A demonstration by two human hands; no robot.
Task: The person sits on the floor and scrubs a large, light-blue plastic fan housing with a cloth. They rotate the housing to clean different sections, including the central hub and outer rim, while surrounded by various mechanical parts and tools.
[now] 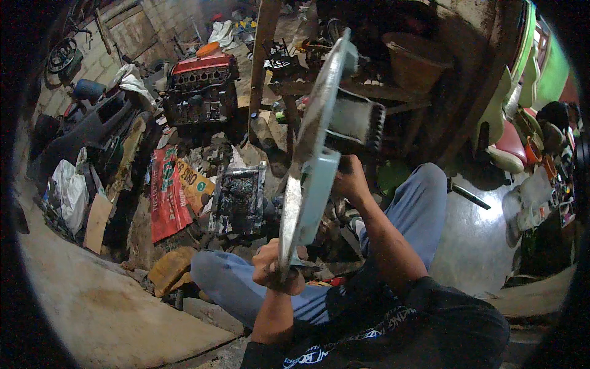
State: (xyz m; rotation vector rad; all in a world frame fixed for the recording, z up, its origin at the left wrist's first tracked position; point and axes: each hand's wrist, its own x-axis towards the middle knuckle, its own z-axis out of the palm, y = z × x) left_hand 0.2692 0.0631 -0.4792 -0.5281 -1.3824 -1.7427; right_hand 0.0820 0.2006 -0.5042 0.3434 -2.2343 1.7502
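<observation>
A large curved panel [302,143], shiny metal on one face and pale blue-green on the other, stands almost edge-on in front of me. My left hand [274,270] grips its lower end. A pale blue-green block [320,196] juts from its right face. My right hand [355,182] is beside that block with fingers curled; the panel partly hides them, so what they hold cannot be made out. Above that hand, a grey rectangular piece [352,117] with a dark ribbed edge shows beside the panel; whether it is attached is unclear.
An engine block [200,97] with a red top stands at the upper left. Closer in lie an oily metal pan [237,198] and a red printed sack [168,198]. A wooden post [260,60] rises by a cluttered bench [382,90]. Guitar-shaped bodies [495,106] line the right.
</observation>
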